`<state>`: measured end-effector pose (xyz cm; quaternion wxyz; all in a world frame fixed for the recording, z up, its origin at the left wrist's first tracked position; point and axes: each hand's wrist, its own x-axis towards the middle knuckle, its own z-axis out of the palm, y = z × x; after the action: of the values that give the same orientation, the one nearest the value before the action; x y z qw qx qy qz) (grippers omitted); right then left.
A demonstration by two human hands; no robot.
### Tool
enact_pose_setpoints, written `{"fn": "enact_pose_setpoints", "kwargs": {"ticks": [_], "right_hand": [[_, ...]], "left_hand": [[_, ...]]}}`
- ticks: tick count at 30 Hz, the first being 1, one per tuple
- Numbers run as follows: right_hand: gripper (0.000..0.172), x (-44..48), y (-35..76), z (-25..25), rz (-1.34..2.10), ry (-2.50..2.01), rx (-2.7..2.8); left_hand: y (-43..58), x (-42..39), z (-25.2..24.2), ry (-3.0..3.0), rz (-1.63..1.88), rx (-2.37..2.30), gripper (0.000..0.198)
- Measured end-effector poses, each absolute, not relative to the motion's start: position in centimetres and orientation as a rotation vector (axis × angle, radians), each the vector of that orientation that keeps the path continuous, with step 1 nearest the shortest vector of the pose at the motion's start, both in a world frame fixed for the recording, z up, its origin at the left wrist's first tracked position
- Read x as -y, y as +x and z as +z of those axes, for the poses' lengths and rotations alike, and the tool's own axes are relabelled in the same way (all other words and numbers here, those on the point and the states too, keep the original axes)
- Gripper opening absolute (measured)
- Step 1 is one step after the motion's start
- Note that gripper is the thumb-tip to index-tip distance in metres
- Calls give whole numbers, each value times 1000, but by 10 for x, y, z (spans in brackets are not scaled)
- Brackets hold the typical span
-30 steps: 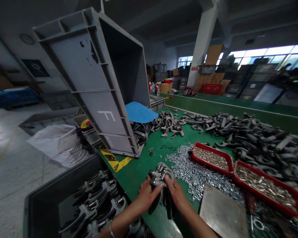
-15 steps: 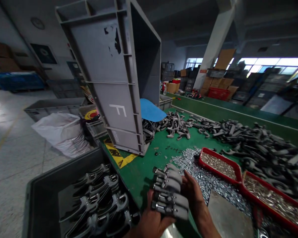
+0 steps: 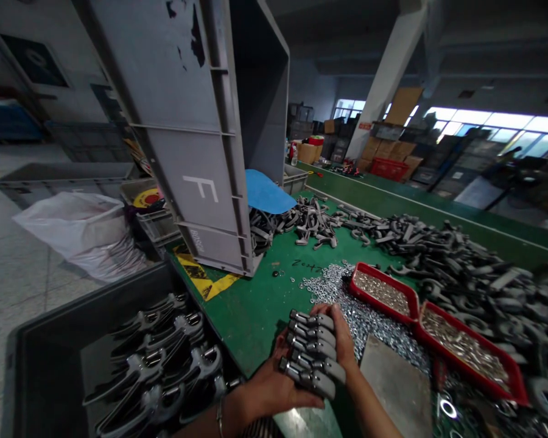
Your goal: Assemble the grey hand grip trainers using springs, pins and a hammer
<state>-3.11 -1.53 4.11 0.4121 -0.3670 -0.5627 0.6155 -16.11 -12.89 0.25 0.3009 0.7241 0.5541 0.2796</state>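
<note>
A row of several grey metal levers, each fitted with a shiny bolt, is held over the green tabletop. From the left and below, my left hand is wrapped round the row, its thumb along the near lever. On the other side my right hand is closed against the rounded ends, with its fingertips at the far end of the row. What the levers look like underneath is hidden. To the left, a dark grey bin holds similar levers with bolts, laid in rows.
A tall grey crate stands on end at the table's left edge. Loose nuts lie beside two red trays of small metal parts. A metal plate is at the right front, and heaped grey levers cover the right side.
My right hand has come in against the lever row, which now sits more evenly lined up between both hands. The view has turned slightly to the right.
</note>
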Motion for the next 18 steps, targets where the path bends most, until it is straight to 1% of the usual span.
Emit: {"fn": "enact_pose_setpoints", "kwargs": {"ticks": [4,8,11,14,16,18], "right_hand": [[52,28,-12,33,1656,-966,1387],[51,45,4,36,1704,-1124,1242],[49,52,0,46,1706,-1172,1146],[52,48,-9,53,1617,-1163,1187],[55,43,-10,50,1476,-1284,1282],[59,38,-2,41,1313,-1442,1414]], "left_hand": [[-149,125,-2,1790,728,-1329,53],[-131,135,3,1582,746,-1228,55],[-124,139,6,1569,740,-1105,54],[-122,132,6,1657,779,-1067,42],[-122,123,5,1775,734,-1073,28],[-122,115,6,1943,658,-1225,21]]}}
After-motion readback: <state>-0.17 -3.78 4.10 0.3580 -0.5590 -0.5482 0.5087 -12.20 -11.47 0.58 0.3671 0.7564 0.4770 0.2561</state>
